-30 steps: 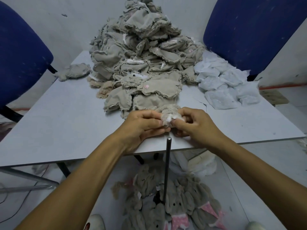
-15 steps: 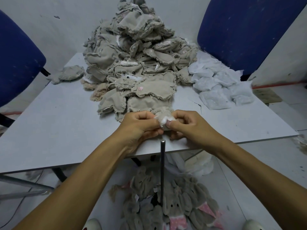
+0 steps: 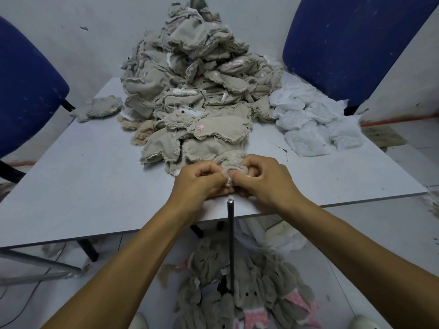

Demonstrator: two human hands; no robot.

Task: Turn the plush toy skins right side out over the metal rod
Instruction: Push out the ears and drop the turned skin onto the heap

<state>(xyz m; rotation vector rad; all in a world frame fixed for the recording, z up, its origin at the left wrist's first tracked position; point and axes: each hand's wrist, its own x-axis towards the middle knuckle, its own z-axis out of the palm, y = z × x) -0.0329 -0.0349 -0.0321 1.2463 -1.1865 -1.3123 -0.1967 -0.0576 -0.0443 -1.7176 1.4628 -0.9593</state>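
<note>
Both hands pinch one small beige plush skin [image 3: 234, 165] over the near edge of the table. My left hand [image 3: 198, 184] grips its left side and my right hand [image 3: 266, 179] its right side, thumbs pressed into the bunched fabric, which my fingers mostly hide. The upright metal rod [image 3: 230, 224] stands just below and in front of my hands, its rounded tip apart from the skin. A tall pile of inside-out beige skins [image 3: 190, 91] fills the back of the table.
The grey table [image 3: 83, 186] also carries white fabric pieces [image 3: 313, 124] at the right and one stray skin [image 3: 99, 111] at the left. Turned grey plush toys [image 3: 247, 298] lie on the floor around the rod's base. Blue chairs [image 3: 351, 43] stand at both sides.
My hands have closed tighter on the skin, bunching it so less white lining shows. They stay just above the rod tip; the view shifted slightly.
</note>
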